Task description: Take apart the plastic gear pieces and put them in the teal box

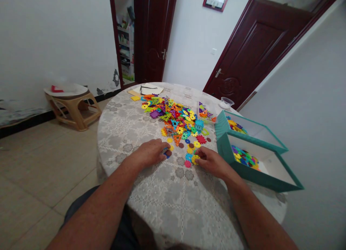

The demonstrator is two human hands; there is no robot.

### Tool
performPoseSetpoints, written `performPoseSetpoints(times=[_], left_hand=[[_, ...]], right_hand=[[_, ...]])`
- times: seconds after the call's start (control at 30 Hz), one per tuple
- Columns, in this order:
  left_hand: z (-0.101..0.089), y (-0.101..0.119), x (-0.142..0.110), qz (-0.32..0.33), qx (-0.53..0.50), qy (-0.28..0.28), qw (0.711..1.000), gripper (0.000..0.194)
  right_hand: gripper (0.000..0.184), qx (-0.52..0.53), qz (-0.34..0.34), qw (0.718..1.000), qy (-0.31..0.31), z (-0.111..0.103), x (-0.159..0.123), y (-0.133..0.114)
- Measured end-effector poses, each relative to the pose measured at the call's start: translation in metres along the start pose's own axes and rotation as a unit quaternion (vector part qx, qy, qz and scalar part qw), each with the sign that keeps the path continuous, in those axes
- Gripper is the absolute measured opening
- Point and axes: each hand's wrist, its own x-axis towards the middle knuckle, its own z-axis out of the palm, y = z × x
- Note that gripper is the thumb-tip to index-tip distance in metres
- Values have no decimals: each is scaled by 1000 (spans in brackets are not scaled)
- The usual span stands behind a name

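Observation:
My left hand (151,153) rests on the table with its fingers closed at a few small toothed discs, brown and dark blue (168,154). Part of these discs is hidden behind the fingers. My right hand (212,161) pinches the edge of a yellow toothed disc (194,159). Touching or close to that piece lie a light blue disc (188,157) and a pink-red disc (187,164). Just beyond both hands spreads a heap of colourful plastic pieces (175,116), among them discs, triangles and squares with notched edges.
Two teal boxes (270,178) with pieces inside stand at the right of the round table (159,206), covered in patterned cloth. Black glasses (147,87) lie on paper at the back. A clear plastic cup (227,101) sits near the far right edge. A stool (75,109) stands left.

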Motion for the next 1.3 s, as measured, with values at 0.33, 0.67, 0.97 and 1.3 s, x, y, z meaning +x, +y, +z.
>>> performPoseSetpoints(times=[0.33, 0.67, 0.97, 1.3], left_hand=[[10, 0, 16, 43, 98, -41, 993, 16], [9, 5, 17, 13, 56, -55, 997, 15], [6, 6, 14, 44, 2, -55, 997, 15], [0, 8, 11, 25, -55, -38, 997, 16]], right_hand=[[27, -102, 37, 994, 17, 14, 12, -7], [18, -73, 15, 997, 16, 23, 8, -7], [48, 217, 54, 974, -39, 16, 2, 1], [24, -56, -40, 995, -74, 30, -14, -36]])
